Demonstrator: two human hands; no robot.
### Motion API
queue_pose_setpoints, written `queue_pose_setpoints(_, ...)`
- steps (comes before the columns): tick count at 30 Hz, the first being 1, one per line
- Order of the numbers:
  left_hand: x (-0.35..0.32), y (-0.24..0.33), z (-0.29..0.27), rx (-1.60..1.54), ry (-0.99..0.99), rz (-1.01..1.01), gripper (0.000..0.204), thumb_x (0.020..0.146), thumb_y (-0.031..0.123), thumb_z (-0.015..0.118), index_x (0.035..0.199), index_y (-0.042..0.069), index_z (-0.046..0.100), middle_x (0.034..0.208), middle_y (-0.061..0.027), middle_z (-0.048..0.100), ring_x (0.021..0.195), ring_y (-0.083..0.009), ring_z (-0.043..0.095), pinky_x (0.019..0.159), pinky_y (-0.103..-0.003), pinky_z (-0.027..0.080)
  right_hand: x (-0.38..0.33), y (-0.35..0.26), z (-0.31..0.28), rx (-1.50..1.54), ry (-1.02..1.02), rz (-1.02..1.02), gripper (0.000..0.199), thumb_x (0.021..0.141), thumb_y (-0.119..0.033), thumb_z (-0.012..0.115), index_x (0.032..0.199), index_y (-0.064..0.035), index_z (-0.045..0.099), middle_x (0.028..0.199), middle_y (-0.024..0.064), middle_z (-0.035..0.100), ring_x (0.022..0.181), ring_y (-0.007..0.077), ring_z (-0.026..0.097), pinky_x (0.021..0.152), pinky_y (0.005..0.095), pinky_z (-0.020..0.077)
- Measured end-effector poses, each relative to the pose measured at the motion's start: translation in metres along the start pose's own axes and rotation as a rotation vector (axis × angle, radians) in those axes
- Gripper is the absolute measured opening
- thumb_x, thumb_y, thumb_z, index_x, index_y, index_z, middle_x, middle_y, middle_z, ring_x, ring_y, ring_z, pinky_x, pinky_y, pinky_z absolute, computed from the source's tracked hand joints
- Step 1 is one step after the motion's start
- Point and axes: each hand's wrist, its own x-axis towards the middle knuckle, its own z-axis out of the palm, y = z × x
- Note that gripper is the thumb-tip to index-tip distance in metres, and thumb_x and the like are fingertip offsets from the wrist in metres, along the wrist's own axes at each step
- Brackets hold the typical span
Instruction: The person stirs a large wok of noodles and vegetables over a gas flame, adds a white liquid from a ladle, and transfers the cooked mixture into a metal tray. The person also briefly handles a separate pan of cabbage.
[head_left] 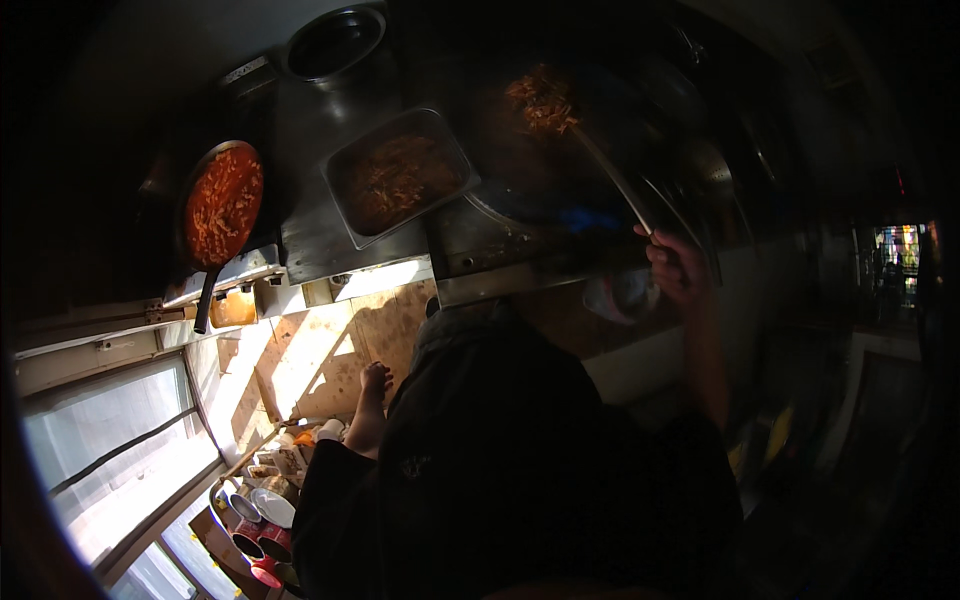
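Toward the right, my right hand (677, 264) is closed round the end of a long-handled cooking utensil (617, 178). Its far end carries a heap of reddish-brown shredded food (541, 100), which hides the shape of the head. Below that heap is a dark area of the stove, too dim to make out fully. A rectangular metal tray (345, 212) with similar food stands left of the utensil. Low beside my body hangs my left hand (377, 378), fingers loosely curled, with nothing visible in it and touching no cookware.
A long-handled pan (205, 300) of red sauce with pale pieces sits at the left. Behind the tray is a round dark pot (336, 45). A blue glow (590, 218) shows at the stove. Several cans (262, 540) crowd the lower left near a bright window (115, 430).
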Motion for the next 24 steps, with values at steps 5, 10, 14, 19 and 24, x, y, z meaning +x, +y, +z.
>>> queue_pose_setpoints(5, 0.013, -0.006, 0.004, -0.091, 0.155, 0.025, 0.03, 0.095, 0.011, 0.047, 0.125, 0.011, 0.054, 0.098, -0.0088, 0.067, 0.072, -0.0188, 0.063, 0.056, -0.032, 0.048, -0.004, -0.006, 0.049, -0.227, -0.01, -0.095, 0.028, 0.096, -0.017, 0.051, 0.117, -0.0022, 0.061, 0.063, -0.0015, 0.05, 0.039, 0.0014, 0.034, 0.033, 0.0168, 0.0248)
queue_pose_setpoints(10, -0.029, 0.041, 0.024, -0.193, 0.237, 0.052, 0.038, 0.094, 0.01, 0.05, 0.132, 0.007, 0.05, 0.099, -0.01, 0.067, 0.071, -0.0179, 0.062, 0.056, -0.031, 0.048, 0.02, 0.01, 0.077, -0.261, -0.164, 0.019, 0.029, 0.097, -0.017, 0.051, 0.121, -0.0033, 0.059, 0.066, 0.0009, 0.053, 0.039, 0.0021, 0.037, 0.033, 0.0171, 0.0274)
queue_pose_setpoints(14, -0.027, 0.037, 0.022, -0.227, 0.242, 0.068, 0.036, 0.095, 0.011, 0.05, 0.131, 0.006, 0.051, 0.099, -0.0102, 0.066, 0.072, -0.0187, 0.062, 0.057, -0.032, 0.049, 0.064, 0.056, 0.108, -0.389, -0.07, 0.054, 0.024, 0.094, -0.019, 0.057, 0.114, -0.0051, 0.06, 0.064, -0.0001, 0.053, 0.039, 0.0032, 0.039, 0.033, 0.0191, 0.0286)
queue_pose_setpoints(19, -0.027, 0.028, 0.017, -0.274, 0.267, 0.045, 0.035, 0.094, 0.011, 0.05, 0.13, 0.008, 0.052, 0.099, -0.0104, 0.066, 0.07, -0.0203, 0.062, 0.057, -0.033, 0.048, 0.141, 0.143, 0.089, -1.472, 0.18, -0.782, 0.029, 0.087, -0.022, 0.066, 0.107, -0.0012, 0.061, 0.075, 0.0123, 0.063, 0.067, 0.0243, 0.062, 0.061, 0.0385, 0.0503)
queue_pose_setpoints(24, -0.025, 0.013, 0.007, -0.254, 0.245, -0.015, 0.035, 0.094, 0.011, 0.046, 0.128, 0.012, 0.053, 0.101, -0.0093, 0.067, 0.075, -0.0211, 0.064, 0.062, -0.034, 0.05, 0.141, 0.15, 0.093, -1.675, 0.364, -1.095, 0.025, 0.088, -0.021, 0.065, 0.105, -0.0024, 0.062, 0.075, 0.0113, 0.062, 0.062, 0.0219, 0.062, 0.056, 0.0363, 0.0493)
